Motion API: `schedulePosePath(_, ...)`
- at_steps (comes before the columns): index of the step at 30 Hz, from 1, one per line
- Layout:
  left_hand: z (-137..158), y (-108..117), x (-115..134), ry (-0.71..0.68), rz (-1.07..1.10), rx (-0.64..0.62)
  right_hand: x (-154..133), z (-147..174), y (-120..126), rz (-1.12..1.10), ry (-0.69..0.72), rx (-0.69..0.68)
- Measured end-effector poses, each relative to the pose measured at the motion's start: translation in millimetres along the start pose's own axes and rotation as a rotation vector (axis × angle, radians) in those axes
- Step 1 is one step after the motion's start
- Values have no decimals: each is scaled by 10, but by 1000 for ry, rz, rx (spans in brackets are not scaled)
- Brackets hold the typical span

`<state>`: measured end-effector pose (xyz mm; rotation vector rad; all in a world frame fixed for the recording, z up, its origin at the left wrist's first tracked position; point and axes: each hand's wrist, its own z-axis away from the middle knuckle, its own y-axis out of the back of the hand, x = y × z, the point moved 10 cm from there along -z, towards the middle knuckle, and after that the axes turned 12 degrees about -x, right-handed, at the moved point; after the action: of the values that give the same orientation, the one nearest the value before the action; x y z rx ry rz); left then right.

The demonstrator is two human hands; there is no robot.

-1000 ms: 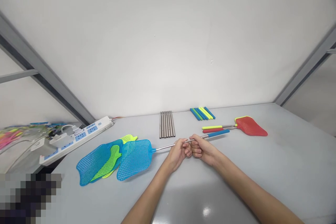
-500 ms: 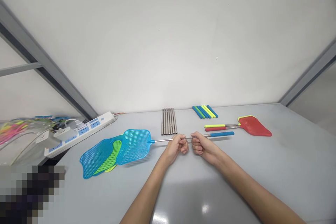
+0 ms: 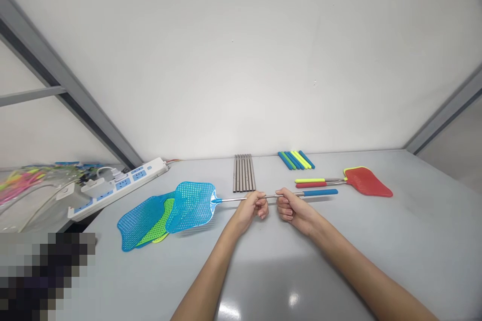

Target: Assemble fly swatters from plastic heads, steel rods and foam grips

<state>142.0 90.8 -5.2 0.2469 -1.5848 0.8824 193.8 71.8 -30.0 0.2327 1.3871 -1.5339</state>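
Both fists grip one blue fly swatter (image 3: 191,207) by its thin metal shaft, held level just above the table. My left hand (image 3: 256,206) is closed around the shaft on the side nearer the mesh head. A short way to its right, my right hand (image 3: 292,209) is closed on the same shaft, and the blue handle (image 3: 321,192) sticks out beyond it. Bare shaft shows in the gap between the fists. Under the held head lie loose blue swatter heads (image 3: 139,221) and green ones (image 3: 160,223), partly covered by it.
Steel tubes (image 3: 244,173) lie in a row at the back, with coloured handle grips (image 3: 296,160) to their right. Red and yellow swatters (image 3: 368,182) rest on the right. A power strip (image 3: 124,185) and bagged coloured items (image 3: 30,185) are at left.
The gap between my two fists has widened slightly along the shaft. The whole view has shifted a little; things on the table have otherwise stayed put.
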Motion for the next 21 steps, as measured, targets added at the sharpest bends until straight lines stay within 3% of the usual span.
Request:
schedulePosePath(13,67,39,47,26,-33,29,-9,29,-15,4,-2,-13)
schedulePosePath(21,70,15,-11,27,-76,99,82,16,-142,-135,22,-127)
